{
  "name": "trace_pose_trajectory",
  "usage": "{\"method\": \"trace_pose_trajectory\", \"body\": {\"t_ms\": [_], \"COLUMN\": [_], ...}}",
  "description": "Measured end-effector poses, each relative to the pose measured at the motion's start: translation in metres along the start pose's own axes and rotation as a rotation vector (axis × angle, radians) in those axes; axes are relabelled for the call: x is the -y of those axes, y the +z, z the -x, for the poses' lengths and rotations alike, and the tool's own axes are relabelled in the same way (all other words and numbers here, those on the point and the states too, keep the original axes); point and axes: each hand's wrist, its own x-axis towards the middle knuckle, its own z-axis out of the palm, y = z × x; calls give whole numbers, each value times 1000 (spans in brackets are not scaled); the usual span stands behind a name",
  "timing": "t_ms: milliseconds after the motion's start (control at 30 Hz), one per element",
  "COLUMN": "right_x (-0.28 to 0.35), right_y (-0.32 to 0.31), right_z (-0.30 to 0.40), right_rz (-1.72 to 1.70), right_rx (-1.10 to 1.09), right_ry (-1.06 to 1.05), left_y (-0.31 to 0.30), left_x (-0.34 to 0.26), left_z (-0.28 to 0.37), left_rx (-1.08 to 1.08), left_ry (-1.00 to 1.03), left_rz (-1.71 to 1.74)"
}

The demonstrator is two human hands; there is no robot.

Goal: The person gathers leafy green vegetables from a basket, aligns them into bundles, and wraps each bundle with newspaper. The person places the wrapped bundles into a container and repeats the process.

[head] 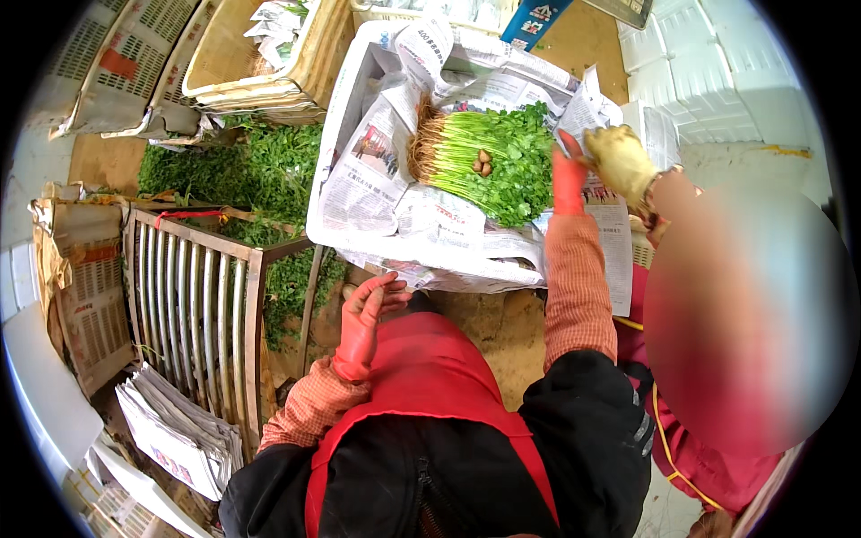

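A layer of coriander (498,161) lies in a white foam box (430,252) lined with newspaper (437,218). Its brown roots point left and its leaves right. Small brown lumps (481,163) rest on the stems. My right hand (568,178), in a red rubber glove, is at the leafy end, beside the box's right side; its fingertips are hard to make out. In front of my apron, below the box's near edge, my left hand (370,319) hangs in a red glove, fingers loosely bent and holding nothing visible.
A co-worker's yellow-gloved hand (619,158) reaches in next to my right hand. Loose greens (269,168) cover the floor at left, behind a metal-barred frame (192,309). Stacked newspapers (181,430) lie lower left. Plastic crates (269,94) and foam boxes (713,74) stand around.
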Motion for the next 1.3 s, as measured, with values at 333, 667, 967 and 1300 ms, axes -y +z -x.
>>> {"method": "trace_pose_trajectory", "body": {"t_ms": [333,667,967,1300], "right_x": [132,189,97,122], "right_y": [-32,-13,64,66], "right_z": [104,176,347,327], "right_rz": [-1601,-1380,-250,-51], "right_rx": [709,1114,1387,1225], "right_ry": [444,329,-174,-239], "left_y": [-9,-69,-281,-307], "left_x": [-37,-30,141,150], "left_z": [8,41,111,98], "left_rx": [281,279,-21,-644], "left_ry": [36,-64,-811,-479], "left_rz": [541,24,-1301,-1272]}}
